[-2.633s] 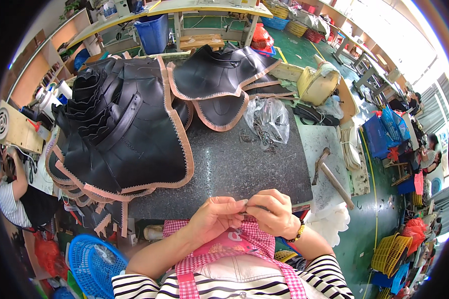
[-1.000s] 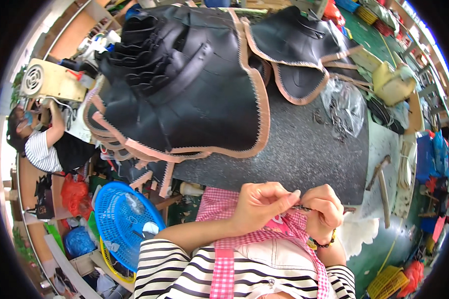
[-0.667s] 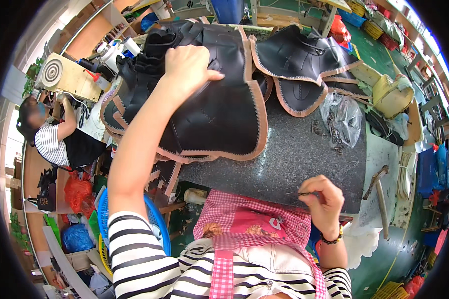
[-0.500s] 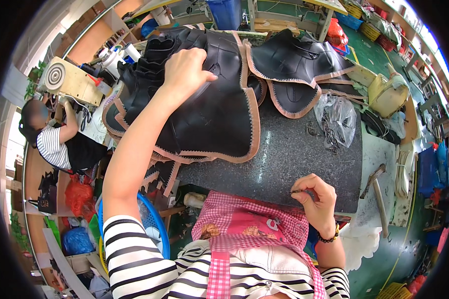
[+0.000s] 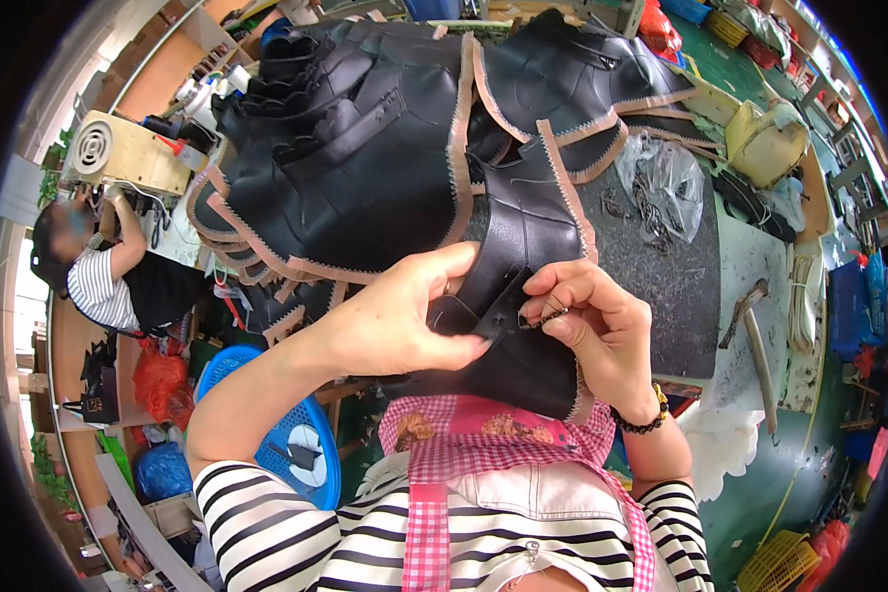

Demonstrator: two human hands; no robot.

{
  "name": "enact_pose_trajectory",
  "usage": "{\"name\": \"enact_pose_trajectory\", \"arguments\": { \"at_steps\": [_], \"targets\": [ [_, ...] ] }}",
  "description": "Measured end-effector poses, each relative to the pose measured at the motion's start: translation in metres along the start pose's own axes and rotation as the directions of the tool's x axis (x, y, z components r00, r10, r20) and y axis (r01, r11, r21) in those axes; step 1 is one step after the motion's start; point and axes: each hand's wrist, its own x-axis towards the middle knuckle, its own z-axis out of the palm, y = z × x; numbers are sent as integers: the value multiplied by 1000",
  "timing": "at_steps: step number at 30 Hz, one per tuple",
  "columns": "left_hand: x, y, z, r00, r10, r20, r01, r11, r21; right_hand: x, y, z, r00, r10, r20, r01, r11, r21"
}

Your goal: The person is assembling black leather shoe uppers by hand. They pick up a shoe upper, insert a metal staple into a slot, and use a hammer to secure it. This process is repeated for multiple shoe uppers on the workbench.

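Black leather piece (image 5: 523, 257) pinched between left hand (image 5: 405, 321), right hand (image 5: 587, 316), above table edge.

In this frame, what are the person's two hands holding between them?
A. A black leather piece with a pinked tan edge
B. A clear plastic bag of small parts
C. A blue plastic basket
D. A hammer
A: the left hand and right hand both pinch the black leather piece in front of the chest, while the plastic bag and hammer lie untouched on the table.
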Motion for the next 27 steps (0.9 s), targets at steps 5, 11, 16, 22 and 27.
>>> {"name": "enact_pose_trajectory", "arguments": {
  "at_steps": [5, 11, 16, 22, 27],
  "targets": [
    [1, -2, 3, 966, -245, 88, 252, 964, -84, -18, 3, -2, 996, 88, 14, -88, 996, 3],
    [2, -9, 3, 953, -277, 119, 289, 952, -100, -23, 6, -2, 993, 113, -17, -115, 983, -144],
    [0, -11, 7, 958, -273, 84, 282, 949, -138, -25, 18, 0, 990, 115, -76, -124, 984, -126],
    [-1, -17, 11, 963, -266, 47, 270, 955, -120, -33, 19, 4, 979, 159, -126, -167, 985, -49],
    [1, -12, 14, 963, -259, 71, 266, 958, -108, -26, 17, -10, 981, 182, -68, -189, 975, -113]
  ]
}}
